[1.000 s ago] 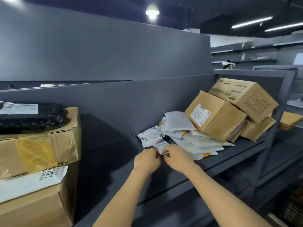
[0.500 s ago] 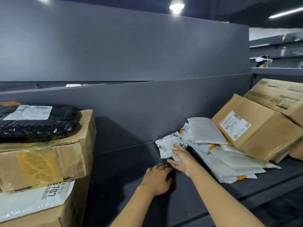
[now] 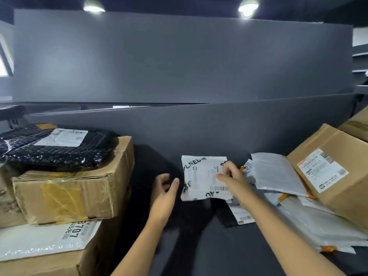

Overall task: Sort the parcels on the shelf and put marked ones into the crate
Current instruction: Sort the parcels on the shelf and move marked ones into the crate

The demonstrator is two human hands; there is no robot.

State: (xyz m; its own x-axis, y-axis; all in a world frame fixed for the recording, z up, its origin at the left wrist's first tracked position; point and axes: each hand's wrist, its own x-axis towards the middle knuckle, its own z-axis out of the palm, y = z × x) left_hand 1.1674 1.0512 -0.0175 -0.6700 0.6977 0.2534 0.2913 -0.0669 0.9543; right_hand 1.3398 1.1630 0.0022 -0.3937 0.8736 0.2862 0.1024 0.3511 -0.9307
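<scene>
A small white mailer bag [image 3: 201,176] with black lettering and a barcode label is lifted above the dark shelf [image 3: 209,246], held upright by my right hand [image 3: 232,180], whose fingers pinch its right side. My left hand [image 3: 165,191] hovers just left of the bag, fingers curled and apart, holding nothing. A heap of white and grey mailer bags [image 3: 278,176] lies to the right on the shelf. No crate is in view.
Stacked cardboard boxes [image 3: 69,192] stand at the left, topped by a black bubble-wrap parcel [image 3: 55,148]; a white mailer [image 3: 45,240] lies between them. More labelled cardboard boxes [image 3: 326,172] lean at the right. A grey back panel [image 3: 179,126] closes the shelf behind.
My right hand has lifted the lettered white bag off the pile and turned it upright. My left hand rose from the shelf surface toward it. The view shifted left and closer.
</scene>
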